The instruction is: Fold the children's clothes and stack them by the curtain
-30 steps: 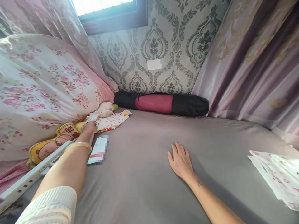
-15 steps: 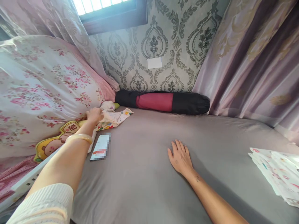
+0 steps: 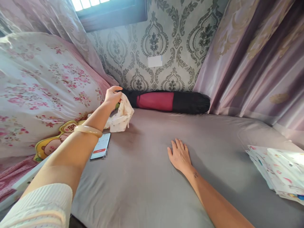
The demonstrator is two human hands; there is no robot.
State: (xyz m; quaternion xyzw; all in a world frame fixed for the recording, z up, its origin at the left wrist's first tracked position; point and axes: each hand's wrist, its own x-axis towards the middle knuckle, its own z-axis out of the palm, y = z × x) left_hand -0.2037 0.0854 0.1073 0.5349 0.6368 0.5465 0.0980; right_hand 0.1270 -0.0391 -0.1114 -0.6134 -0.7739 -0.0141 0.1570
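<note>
My left hand [image 3: 114,95] pinches a light printed cloth [image 3: 121,117] by its upper edge, and the cloth hangs in folds just above the bed. What kind of cloth it is I cannot tell. My right hand [image 3: 180,153] lies flat on the grey bedsheet [image 3: 147,183] with its fingers stretched out and holds nothing. Below the cloth, beside my left forearm, a phone [image 3: 101,147] rests face up. Far to the right sits a stack of folded printed cloths [image 3: 280,171].
A long black and red rolled bag [image 3: 163,101] lies along the patterned wall. On the left are a floral cover [image 3: 47,88] and a yellow cartoon cushion [image 3: 48,147]. Purple curtains [image 3: 249,63] hang at the right.
My left hand has risen and moved right, lifting the cloth that lay spread on the bed. The right hand stays flat on the sheet. The view has shifted slightly.
</note>
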